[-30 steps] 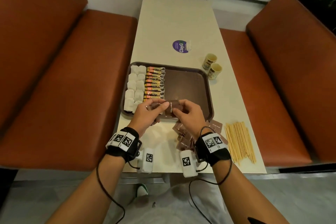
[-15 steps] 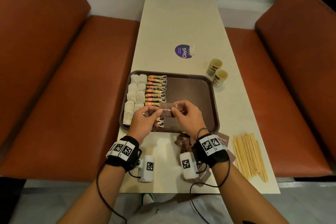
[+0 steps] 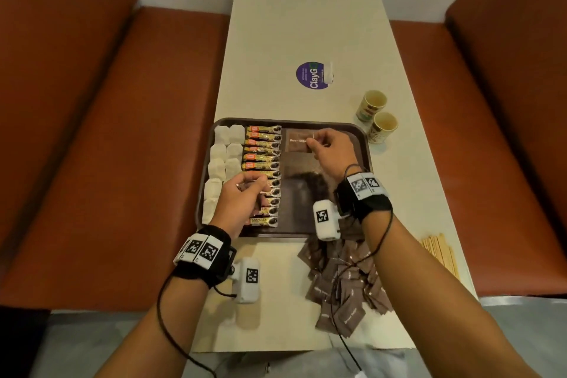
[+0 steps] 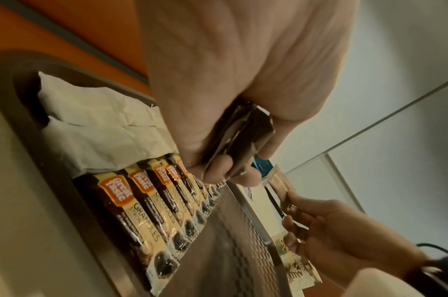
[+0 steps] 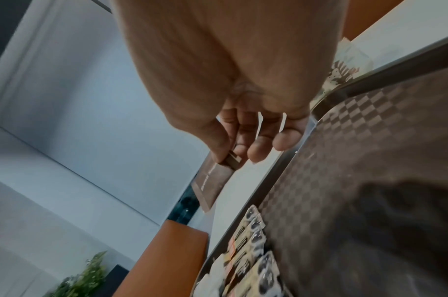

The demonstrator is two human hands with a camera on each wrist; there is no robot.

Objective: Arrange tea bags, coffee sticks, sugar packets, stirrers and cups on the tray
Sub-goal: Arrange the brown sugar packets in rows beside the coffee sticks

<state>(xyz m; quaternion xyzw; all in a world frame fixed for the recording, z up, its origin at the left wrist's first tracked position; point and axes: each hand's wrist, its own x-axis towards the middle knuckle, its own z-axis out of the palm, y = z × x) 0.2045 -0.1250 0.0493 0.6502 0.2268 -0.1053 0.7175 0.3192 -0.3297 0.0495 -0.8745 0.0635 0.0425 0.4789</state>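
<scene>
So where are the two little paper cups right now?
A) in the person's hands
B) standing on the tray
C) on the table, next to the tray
C: both paper cups stand on the table, just off the tray's far right corner; the hands hold brown packets instead.

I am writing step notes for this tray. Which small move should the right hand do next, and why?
Probably lower the brown sugar packet flat onto the tray, beside the coffee sticks. The right hand pinches it just above the bare far corner, and the left hand holds more packets.
</scene>
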